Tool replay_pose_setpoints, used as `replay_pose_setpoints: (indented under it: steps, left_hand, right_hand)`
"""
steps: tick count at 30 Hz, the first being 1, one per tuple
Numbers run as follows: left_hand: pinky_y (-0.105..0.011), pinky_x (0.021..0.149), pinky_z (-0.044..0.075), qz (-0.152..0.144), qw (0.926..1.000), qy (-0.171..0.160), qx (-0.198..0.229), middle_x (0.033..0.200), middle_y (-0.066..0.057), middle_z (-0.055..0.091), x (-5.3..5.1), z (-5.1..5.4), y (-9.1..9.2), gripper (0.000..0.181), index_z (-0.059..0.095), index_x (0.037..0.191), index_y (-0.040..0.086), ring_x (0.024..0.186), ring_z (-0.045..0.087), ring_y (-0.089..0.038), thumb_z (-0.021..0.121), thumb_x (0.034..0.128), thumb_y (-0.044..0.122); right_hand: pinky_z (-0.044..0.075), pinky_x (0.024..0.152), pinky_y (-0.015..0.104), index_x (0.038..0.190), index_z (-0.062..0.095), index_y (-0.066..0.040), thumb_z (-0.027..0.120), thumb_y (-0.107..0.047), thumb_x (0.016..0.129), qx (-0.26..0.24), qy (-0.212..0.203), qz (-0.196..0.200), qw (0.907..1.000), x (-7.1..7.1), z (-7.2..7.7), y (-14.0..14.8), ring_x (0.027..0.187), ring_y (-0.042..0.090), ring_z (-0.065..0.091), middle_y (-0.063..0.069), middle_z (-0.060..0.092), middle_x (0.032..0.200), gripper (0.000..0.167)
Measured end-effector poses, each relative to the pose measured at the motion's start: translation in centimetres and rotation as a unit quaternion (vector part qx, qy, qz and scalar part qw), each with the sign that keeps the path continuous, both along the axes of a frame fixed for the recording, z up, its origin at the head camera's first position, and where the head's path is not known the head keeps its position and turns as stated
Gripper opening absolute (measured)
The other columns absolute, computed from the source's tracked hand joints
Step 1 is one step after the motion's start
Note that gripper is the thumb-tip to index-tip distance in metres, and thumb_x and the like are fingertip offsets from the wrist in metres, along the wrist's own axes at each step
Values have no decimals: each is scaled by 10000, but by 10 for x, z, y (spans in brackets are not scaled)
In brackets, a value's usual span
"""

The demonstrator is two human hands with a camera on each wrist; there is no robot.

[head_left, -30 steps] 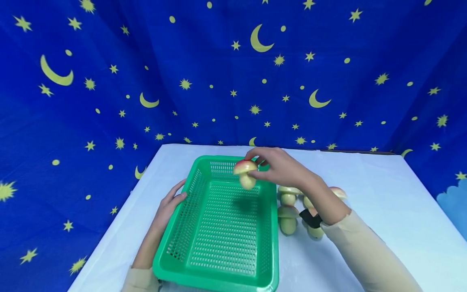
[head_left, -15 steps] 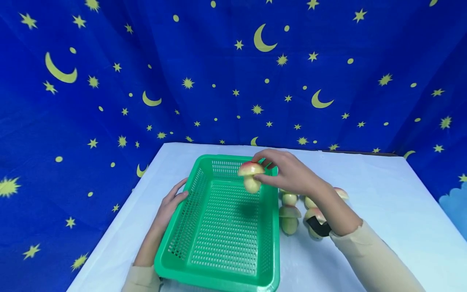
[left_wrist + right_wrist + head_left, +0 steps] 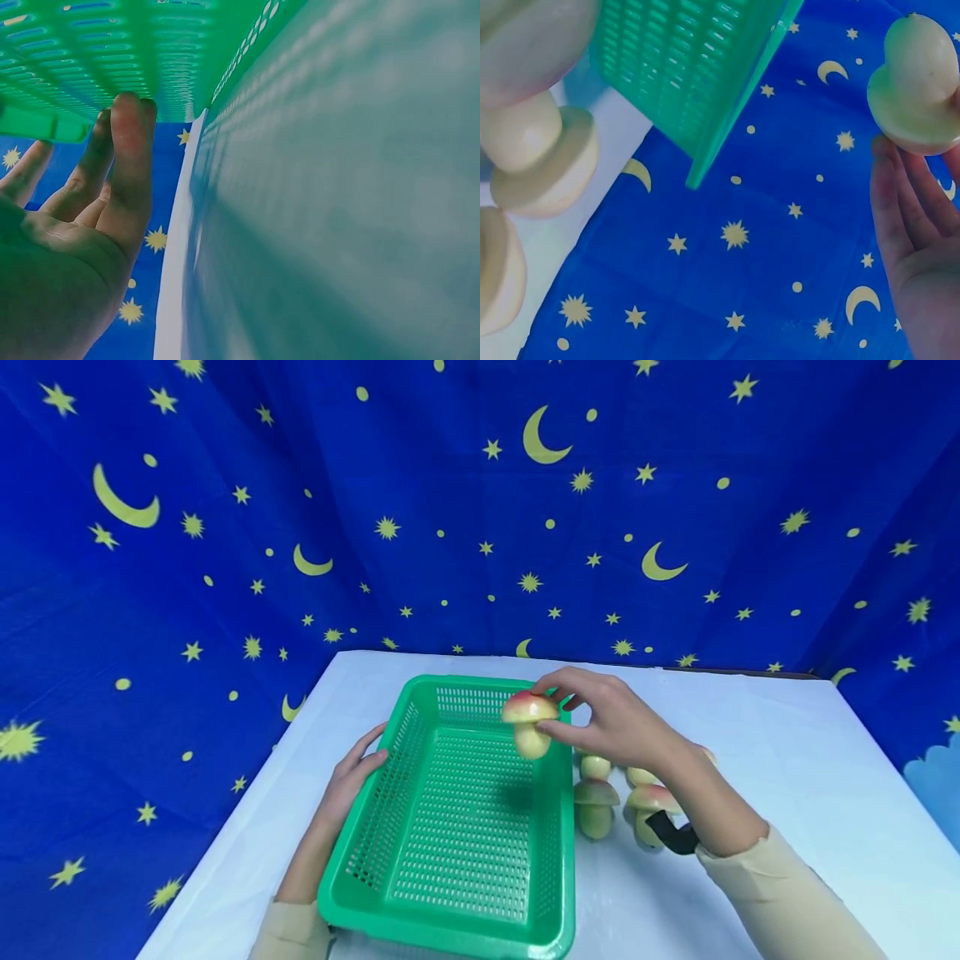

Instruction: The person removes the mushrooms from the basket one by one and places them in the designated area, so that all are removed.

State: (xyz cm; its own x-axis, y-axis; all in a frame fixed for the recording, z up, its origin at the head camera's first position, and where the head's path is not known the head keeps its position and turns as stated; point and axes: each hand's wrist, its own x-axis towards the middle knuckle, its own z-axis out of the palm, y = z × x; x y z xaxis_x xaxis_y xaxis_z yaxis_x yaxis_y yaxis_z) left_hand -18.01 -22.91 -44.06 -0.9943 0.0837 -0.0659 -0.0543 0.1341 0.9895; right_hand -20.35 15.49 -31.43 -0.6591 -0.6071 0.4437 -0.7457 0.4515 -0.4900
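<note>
A toy mushroom with a red-and-cream cap is pinched between thumb and fingers of my right hand. It hangs upright above the far right corner of the green plastic basket. The right wrist view shows the same mushroom at the upper right edge, fingers against its cap. My left hand rests against the basket's left side. In the left wrist view its fingers lie fairly straight against the perforated outer wall. No mushrooms show inside the basket.
Several more mushrooms stand on the white tabletop just right of the basket, partly hidden by my right forearm. A dark band hangs at the right wrist. Blue star-and-moon cloth hangs behind the table.
My right hand has shifted a little to the right with the mushroom, nearer the basket's right rim. The left hand keeps its place on the basket. The head view has tilted slightly.
</note>
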Motion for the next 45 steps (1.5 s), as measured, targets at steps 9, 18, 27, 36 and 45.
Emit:
replay_pose_setpoints:
  steps: [9, 18, 27, 36, 45]
  left_hand:
    - [-362, 814, 514, 39, 10000, -16, -85, 1402, -96, 457, 1, 1, 1, 527, 370, 1487, 296, 1030, 591, -255, 506, 995, 424]
    - [-371, 782, 525, 115, 9997, -210, 56, 1365, -109, 484, 0, 2, 2, 524, 390, 1473, 321, 972, 607, -257, 523, 981, 445]
    - [-385, 761, 535, 133, 9996, -183, 153, 1340, -125, 501, 0, 2, 1, 510, 406, 1464, 318, 942, 617, -267, 532, 981, 425]
    - [-375, 774, 531, 189, 9996, -166, 114, 1346, -111, 503, -1, 1, 2, 506, 414, 1461, 320, 954, 617, -253, 533, 980, 424]
    - [-369, 780, 526, 162, 9997, -191, 17, 1368, -103, 486, -1, 0, 1, 513, 404, 1466, 325, 969, 610, -257, 525, 981, 439]
  right_hand:
    - [533, 772, 256, 1205, 610, -230, 727, -353, 868, 204, 16, -224, 9995, 4, -3, 16, 948, 38, 589, -149, 600, 1132, 377]
    - [540, 778, 290, 1187, 621, -228, 751, -326, 852, 237, -17, -341, 9991, 6, -7, 30, 942, 42, 599, -144, 611, 1122, 373]
    - [536, 768, 260, 1195, 629, -228, 758, -302, 850, 272, -73, -596, 9978, 14, -16, 43, 973, 37, 592, -148, 614, 1142, 375]
    - [546, 780, 312, 1192, 626, -229, 744, -292, 866, 338, -109, -802, 9961, 20, -23, 58, 955, 63, 604, -136, 619, 1130, 352]
    - [546, 773, 343, 1175, 628, -262, 716, -357, 879, 353, -474, -919, 9940, 29, -29, 66, 931, 67, 614, -152, 620, 1112, 323]
